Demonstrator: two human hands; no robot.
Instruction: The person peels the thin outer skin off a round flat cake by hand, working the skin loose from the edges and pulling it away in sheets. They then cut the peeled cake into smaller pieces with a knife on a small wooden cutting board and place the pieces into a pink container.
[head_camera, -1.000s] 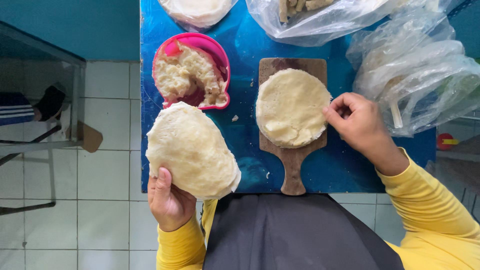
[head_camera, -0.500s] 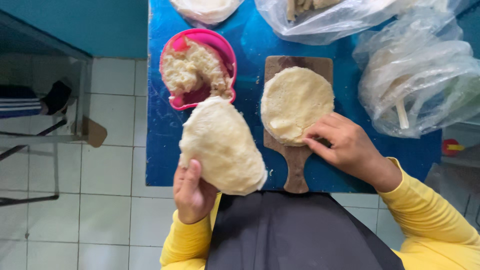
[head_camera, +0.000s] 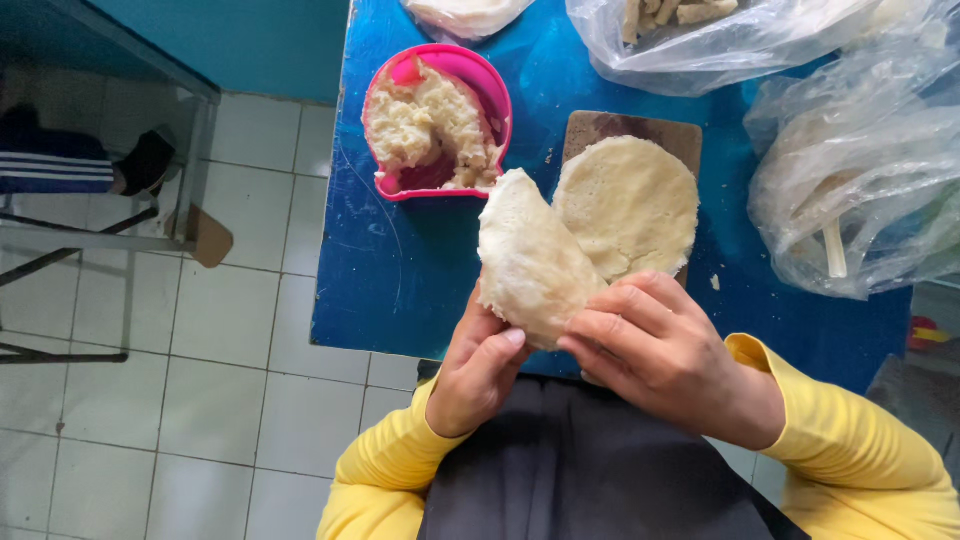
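Holding a pale folded dough sheet (head_camera: 530, 262) between them, the left hand (head_camera: 480, 372) and the right hand (head_camera: 660, 355) meet at the near edge of the blue worktop (head_camera: 400, 270); the fingers (head_camera: 610, 335) of both are closed on the sheet's lower end, so it stands up over the worktop and overlaps the round flat dough (head_camera: 630, 205) on the wooden paddle board (head_camera: 600, 128). Left of the board, bare blue surface runs to the worktop's left edge, and a pink bowl (head_camera: 480, 80) of crumbly filling sits near that edge. Crinkled clear plastic bags (head_camera: 850, 170) crowd the right side and far corner, leaving little room there. Beyond the left edge lies a white tiled floor (head_camera: 230, 320) with a metal frame (head_camera: 110, 235), under a teal wall (head_camera: 250, 40). Half a second ago only the left hand held the sheet, lower and off the worktop's edge, while the right hand rested on the board's dough; now both grip the sheet.
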